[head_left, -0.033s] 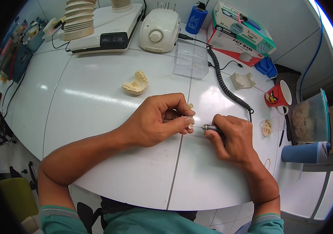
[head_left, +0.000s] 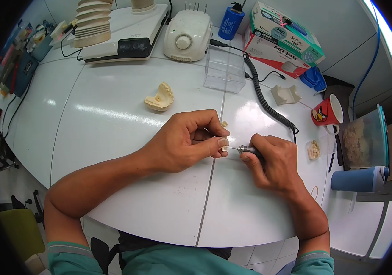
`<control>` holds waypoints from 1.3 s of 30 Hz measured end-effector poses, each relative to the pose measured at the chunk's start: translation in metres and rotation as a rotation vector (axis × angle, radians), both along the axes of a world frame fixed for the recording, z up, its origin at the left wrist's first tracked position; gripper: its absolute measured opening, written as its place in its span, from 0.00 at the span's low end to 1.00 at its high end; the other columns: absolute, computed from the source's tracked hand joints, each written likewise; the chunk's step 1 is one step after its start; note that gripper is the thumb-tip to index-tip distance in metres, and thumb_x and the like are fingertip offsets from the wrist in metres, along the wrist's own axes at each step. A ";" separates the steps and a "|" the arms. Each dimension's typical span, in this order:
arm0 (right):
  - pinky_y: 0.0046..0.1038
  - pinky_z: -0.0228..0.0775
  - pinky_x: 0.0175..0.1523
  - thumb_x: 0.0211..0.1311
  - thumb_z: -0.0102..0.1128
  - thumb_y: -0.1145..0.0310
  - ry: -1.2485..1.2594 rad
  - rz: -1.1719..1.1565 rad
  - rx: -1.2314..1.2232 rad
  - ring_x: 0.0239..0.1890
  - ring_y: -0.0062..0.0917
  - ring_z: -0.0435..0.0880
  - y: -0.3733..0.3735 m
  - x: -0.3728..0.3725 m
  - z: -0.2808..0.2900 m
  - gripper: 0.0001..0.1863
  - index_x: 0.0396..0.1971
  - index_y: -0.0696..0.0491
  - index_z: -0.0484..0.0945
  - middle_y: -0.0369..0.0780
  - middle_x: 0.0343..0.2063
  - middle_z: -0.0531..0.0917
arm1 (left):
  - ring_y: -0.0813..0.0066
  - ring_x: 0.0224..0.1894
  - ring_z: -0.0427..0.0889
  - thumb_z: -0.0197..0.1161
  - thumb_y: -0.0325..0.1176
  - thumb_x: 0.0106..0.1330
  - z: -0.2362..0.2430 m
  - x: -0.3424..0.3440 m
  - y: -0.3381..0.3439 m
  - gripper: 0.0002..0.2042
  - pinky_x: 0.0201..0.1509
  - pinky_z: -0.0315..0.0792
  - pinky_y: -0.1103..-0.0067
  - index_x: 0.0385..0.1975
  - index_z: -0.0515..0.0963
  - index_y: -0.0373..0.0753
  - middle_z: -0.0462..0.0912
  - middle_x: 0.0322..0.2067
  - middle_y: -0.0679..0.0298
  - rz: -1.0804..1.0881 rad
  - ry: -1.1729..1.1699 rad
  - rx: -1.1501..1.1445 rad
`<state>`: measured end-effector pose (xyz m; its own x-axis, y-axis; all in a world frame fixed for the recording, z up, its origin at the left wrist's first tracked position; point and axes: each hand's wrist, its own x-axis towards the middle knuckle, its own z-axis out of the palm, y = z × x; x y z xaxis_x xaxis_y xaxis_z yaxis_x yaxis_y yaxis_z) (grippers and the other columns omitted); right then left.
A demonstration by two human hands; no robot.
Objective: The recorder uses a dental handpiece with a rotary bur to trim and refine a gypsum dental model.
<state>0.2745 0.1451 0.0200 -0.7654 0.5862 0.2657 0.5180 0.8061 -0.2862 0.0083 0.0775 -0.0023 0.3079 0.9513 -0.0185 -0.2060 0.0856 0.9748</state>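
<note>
Between its fingertips my left hand point(head_left: 193, 142) pinches a small cream dental crown point(head_left: 224, 148). My right hand point(head_left: 271, 160) is closed round a dark rotary handpiece point(head_left: 249, 150), gripped like a pen. The thin bur in its metal nose points left and reaches the crown; whether it touches is too small to tell. Another small tooth-like piece point(head_left: 224, 124) shows just beyond my left fingertips. Farther off to the left, a yellowish dental cast point(head_left: 160, 97) rests on the white table point(head_left: 127, 206).
A white control box point(head_left: 187, 36) stands at the back, with a black coiled cord point(head_left: 269, 103) running toward the handpiece. Near it are a clear plastic box point(head_left: 225, 71) and stacked cartons point(head_left: 283, 41). Rightward stand a red mug point(head_left: 327, 111), a small tooth-filled container point(head_left: 314, 150) and a blue tumbler point(head_left: 356, 180).
</note>
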 end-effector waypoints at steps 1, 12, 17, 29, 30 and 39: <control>0.40 0.61 0.24 0.71 0.71 0.49 -0.002 -0.001 0.000 0.16 0.38 0.76 0.000 0.000 0.000 0.22 0.27 0.51 0.77 0.39 0.14 0.75 | 0.74 0.50 0.92 0.63 0.24 0.81 0.000 0.000 0.000 0.06 0.53 0.87 0.80 0.50 0.79 0.30 0.86 0.45 0.59 -0.001 -0.002 0.000; 0.40 0.63 0.25 0.71 0.71 0.50 0.003 0.008 0.004 0.18 0.38 0.78 -0.001 -0.003 0.003 0.22 0.26 0.51 0.76 0.39 0.15 0.76 | 0.75 0.50 0.91 0.63 0.25 0.81 -0.001 -0.001 -0.001 0.06 0.54 0.87 0.79 0.50 0.79 0.31 0.86 0.45 0.60 -0.019 0.003 0.006; 0.40 0.63 0.25 0.71 0.71 0.50 -0.004 0.013 -0.008 0.18 0.37 0.78 0.000 -0.002 0.003 0.22 0.26 0.51 0.76 0.39 0.16 0.76 | 0.75 0.49 0.91 0.64 0.25 0.81 -0.001 -0.001 0.000 0.06 0.54 0.87 0.80 0.50 0.79 0.31 0.86 0.45 0.60 -0.025 0.005 0.012; 0.39 0.63 0.25 0.72 0.70 0.48 -0.002 0.019 -0.005 0.18 0.37 0.77 0.000 -0.002 0.002 0.23 0.27 0.51 0.76 0.38 0.15 0.75 | 0.75 0.49 0.91 0.63 0.25 0.81 -0.003 -0.001 -0.001 0.06 0.54 0.87 0.79 0.50 0.79 0.30 0.86 0.45 0.60 -0.041 -0.025 0.016; 0.39 0.63 0.25 0.71 0.70 0.48 -0.001 0.023 -0.003 0.17 0.37 0.77 0.000 -0.002 0.001 0.23 0.27 0.51 0.77 0.38 0.15 0.75 | 0.75 0.49 0.91 0.63 0.25 0.81 -0.003 -0.001 -0.001 0.06 0.54 0.87 0.79 0.50 0.79 0.30 0.86 0.45 0.60 -0.042 -0.025 0.010; 0.39 0.62 0.24 0.72 0.70 0.49 0.007 0.015 0.005 0.16 0.37 0.75 0.000 -0.002 0.002 0.23 0.26 0.51 0.76 0.38 0.14 0.74 | 0.76 0.49 0.91 0.64 0.25 0.81 -0.003 -0.001 0.000 0.06 0.53 0.87 0.80 0.50 0.79 0.30 0.86 0.45 0.60 -0.039 -0.013 0.032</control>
<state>0.2722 0.1450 0.0217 -0.7724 0.5733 0.2735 0.5039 0.8152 -0.2856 0.0072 0.0774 -0.0051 0.3448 0.9385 0.0164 -0.2161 0.0624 0.9744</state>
